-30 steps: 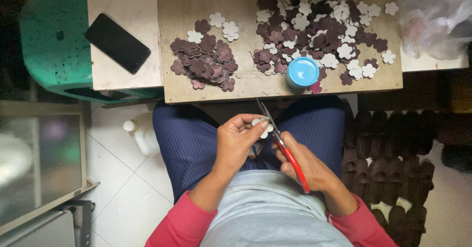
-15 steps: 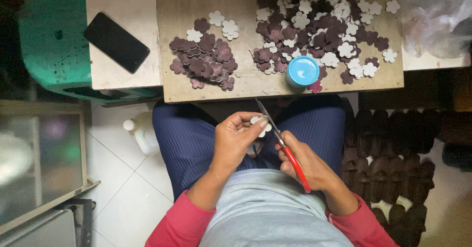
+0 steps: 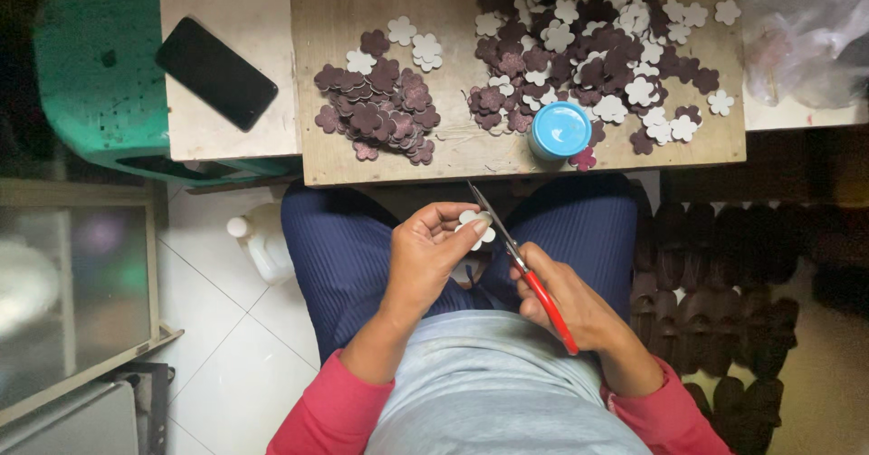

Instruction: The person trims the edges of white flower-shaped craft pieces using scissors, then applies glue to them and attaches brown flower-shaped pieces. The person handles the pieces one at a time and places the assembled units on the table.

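I see left hand pinching small white flower-shaped piece between thumb and fingertips, held over lap so blades can reach its edge. Right hand closed round red-handled scissors, blades pointing to 11 o'clock and meeting piece. Wooden board at 12 o'clock keeps dark flower pile within reach, blue cap beside it. Black phone at 10 o'clock, out of the way.

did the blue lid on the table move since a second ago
No. The blue lid sits at the same spot near the front edge of the wooden board, beside the same flower cutouts.
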`<state>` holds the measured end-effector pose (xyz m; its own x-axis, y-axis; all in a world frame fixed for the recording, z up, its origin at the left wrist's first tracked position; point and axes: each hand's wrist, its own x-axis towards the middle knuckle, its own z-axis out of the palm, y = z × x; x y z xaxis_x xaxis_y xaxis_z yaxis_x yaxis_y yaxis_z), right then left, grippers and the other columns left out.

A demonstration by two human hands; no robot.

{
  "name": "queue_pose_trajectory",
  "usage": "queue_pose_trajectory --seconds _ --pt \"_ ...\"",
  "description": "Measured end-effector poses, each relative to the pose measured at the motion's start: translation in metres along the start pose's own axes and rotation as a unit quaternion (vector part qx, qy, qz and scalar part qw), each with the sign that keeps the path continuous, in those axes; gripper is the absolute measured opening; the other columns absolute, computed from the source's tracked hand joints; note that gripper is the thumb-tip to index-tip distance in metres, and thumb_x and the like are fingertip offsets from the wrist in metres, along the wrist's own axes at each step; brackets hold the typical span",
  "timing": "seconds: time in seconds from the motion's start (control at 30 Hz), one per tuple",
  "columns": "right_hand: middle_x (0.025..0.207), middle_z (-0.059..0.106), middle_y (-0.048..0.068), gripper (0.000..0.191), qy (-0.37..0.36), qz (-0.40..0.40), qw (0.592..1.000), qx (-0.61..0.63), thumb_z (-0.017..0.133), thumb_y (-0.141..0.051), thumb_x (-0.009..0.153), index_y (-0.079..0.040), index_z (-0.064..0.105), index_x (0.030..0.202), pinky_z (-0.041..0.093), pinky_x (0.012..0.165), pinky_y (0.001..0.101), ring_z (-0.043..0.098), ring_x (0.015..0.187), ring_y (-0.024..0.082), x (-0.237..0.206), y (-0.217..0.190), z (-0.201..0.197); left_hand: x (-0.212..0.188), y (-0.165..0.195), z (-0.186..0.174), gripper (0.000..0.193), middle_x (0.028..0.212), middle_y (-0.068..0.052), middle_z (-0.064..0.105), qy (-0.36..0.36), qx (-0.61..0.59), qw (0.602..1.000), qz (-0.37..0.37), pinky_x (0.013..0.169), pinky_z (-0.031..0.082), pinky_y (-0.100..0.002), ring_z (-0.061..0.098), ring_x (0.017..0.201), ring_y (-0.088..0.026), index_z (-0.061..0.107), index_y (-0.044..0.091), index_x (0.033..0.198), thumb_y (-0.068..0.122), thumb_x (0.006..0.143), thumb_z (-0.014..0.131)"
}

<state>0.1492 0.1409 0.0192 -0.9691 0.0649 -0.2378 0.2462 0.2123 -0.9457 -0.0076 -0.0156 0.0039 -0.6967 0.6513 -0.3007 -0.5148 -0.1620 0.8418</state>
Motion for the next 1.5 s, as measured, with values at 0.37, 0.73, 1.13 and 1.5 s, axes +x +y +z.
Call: queue_pose_trajectory --seconds 0.37,0.73,1.13,1.5 --pt "0.067 0.05 0.002 0.079 -0.009 0.02 1.0 0.008 0.056 -0.082 0.083 -0.005 0.051 0.101 0.044 0.053 0.0314 0.048 0.059 0.014 -0.001 0.006 -0.002 0.002 0.0 -0.003 0.025 0.101 -0.01 0.075 0.025 0.023 0.999 0.011 0.079 0.058 -0.023 0.071 0.087 -0.01 0.069 -0.006 0.115 0.002 0.092 0.075" --pt "0.068 0.052 0.001 0.073 0.036 -0.001 0.999 0.001 0.055 -0.075 0.087 -0.005 0.051 0.108 0.045 0.055 0.0305 0.05 0.06 0.013 0.005 0.01 0.009 0.008 -0.025 0.013 0.028 0.105 -0.009 0.069 0.049 -0.077 0.993 0.076 0.085 0.057 -0.024 0.068 0.092 -0.011 0.058 -0.003 0.118 -0.002 0.094 0.071" --pt "0.076 0.051 0.005 0.082 0.005 0.003 1.0 -0.022 0.048 -0.078 0.089 -0.003 0.048 0.123 0.046 0.062 0.0347 0.049 0.066 0.019 0.009 -0.002 0.003 0.007 -0.024 0.01 0.029 0.1 -0.008 0.071 0.04 -0.021 0.999 0.028 0.078 0.057 -0.022 0.069 0.087 -0.008 0.06 -0.002 0.117 -0.001 0.091 0.073" --pt "0.077 0.049 0.004 0.086 -0.008 -0.025 1.0 -0.008 0.04 -0.084 0.089 -0.003 0.047 0.116 0.043 0.059 0.0328 0.046 0.066 0.017 0.006 0.004 0.003 0.003 -0.014 0.008 0.032 0.105 -0.009 0.072 0.029 -0.005 0.999 0.029 0.081 0.057 -0.023 0.069 0.09 -0.009 0.062 -0.003 0.119 0.0 0.09 0.074"
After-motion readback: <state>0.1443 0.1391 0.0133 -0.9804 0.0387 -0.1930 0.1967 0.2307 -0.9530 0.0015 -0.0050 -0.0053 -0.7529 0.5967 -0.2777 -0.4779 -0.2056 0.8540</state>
